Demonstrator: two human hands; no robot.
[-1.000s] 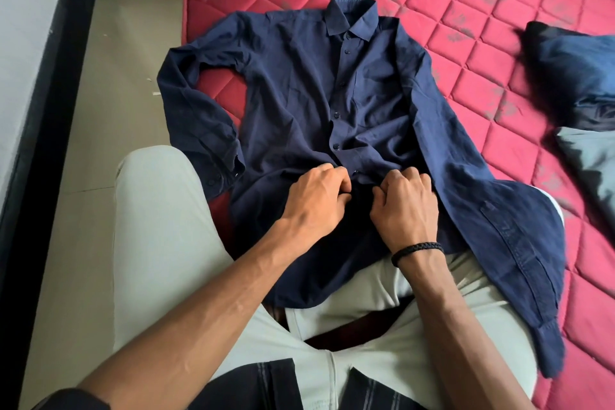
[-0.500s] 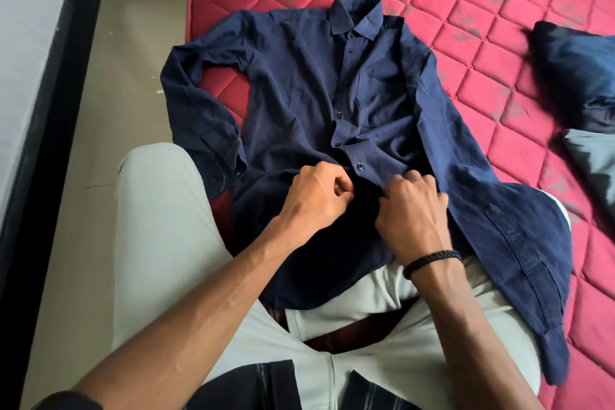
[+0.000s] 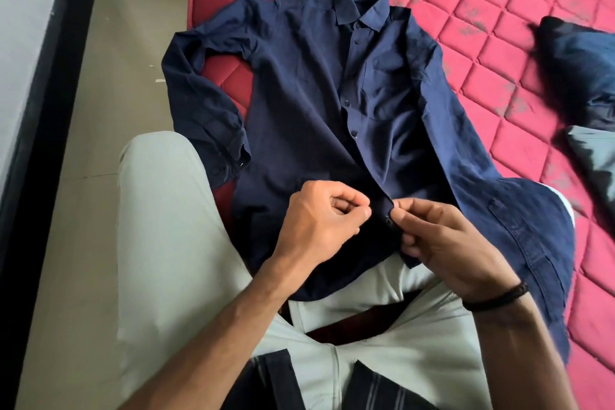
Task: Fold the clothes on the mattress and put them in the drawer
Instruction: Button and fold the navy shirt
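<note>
Head camera first. What is different from a moment ago?

— Both hands have slid down the front of the navy shirt (image 3: 299, 103), nearer the bottom edge. The right hand (image 3: 446, 243) has turned so its fingers point at the left hand (image 3: 319, 223).

— What is the right hand doing?

— Its thumb and fingers pinch the shirt's front edge, right by a button (image 3: 388, 218). A black wristband (image 3: 496, 297) sits on that wrist.

— And the left hand?

— Its fingers are curled in tight, fingertips against the thumb, just beside the button. I cannot tell if it pinches cloth.

— Where is the shirt?

— Flat on the red mattress (image 3: 499, 53), collar far away, bottom edge over the person's pale trousers (image 3: 173, 230). Its sleeves lie spread to both sides.
</note>
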